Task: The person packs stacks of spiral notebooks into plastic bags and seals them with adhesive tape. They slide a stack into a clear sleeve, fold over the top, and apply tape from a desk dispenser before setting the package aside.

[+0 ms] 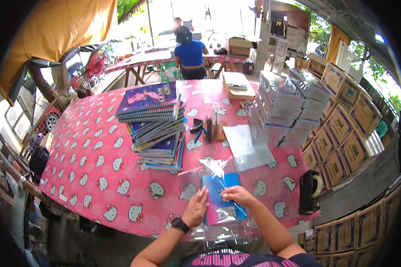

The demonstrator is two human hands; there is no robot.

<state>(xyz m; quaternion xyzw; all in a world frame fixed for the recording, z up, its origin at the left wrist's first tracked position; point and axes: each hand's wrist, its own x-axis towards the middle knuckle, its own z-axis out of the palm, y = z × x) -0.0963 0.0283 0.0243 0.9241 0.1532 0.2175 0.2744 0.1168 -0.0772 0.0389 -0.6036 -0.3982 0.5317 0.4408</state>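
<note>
A blue notebook (223, 180) with a pink lower corner lies at the table's near edge, in front of me. Clear plastic film (214, 166) sticks out beyond its far end, and more shiny film hangs below its near end. My left hand (197, 208), with a dark watch on the wrist, rests along the notebook's left edge, fingers stretched out. Over the notebook's middle, my right hand (237, 196) is closed in a pinch; what it holds is too small to make out.
Spiral notebooks (151, 129) are piled left of centre; tall stacks of wrapped notebooks (276, 107) stand right. Between them lie pens (198, 135) and a white sheet (248, 147). A tape dispenser (308, 192) sits at the right edge, near cardboard boxes (338, 129). Another person (190, 54) sits beyond.
</note>
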